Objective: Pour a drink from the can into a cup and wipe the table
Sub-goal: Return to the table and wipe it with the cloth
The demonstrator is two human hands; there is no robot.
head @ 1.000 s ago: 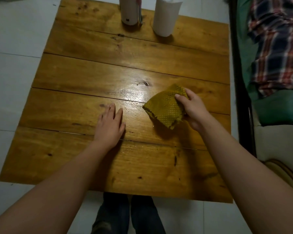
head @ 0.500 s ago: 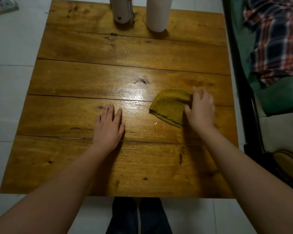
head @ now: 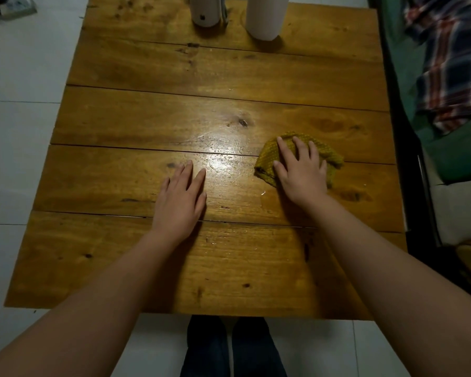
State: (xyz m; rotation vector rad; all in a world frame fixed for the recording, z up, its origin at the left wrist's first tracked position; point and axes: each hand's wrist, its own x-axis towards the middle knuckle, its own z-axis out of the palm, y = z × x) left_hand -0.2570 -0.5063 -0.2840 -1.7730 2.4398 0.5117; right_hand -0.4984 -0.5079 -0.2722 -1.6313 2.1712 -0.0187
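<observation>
A folded yellow cloth (head: 269,160) lies on the wooden table (head: 229,268), right of centre. My right hand (head: 301,172) presses flat on top of it with straight, spread fingers. My left hand (head: 181,200) rests flat on the bare wood to the left, apart from the cloth. A wet, shiny patch (head: 220,159) shows between the two hands. At the far edge stand a can (head: 204,10) and a white cup (head: 265,17), both cut off by the top of the frame.
A green sofa with a plaid garment (head: 452,63) runs along the table's right side. White floor tiles (head: 19,131) lie to the left. My legs (head: 231,349) show under the near table edge.
My right hand went from pinching the cloth's edge to lying flat on top of it. The left hand stayed in place. The view tilted slightly downward.
</observation>
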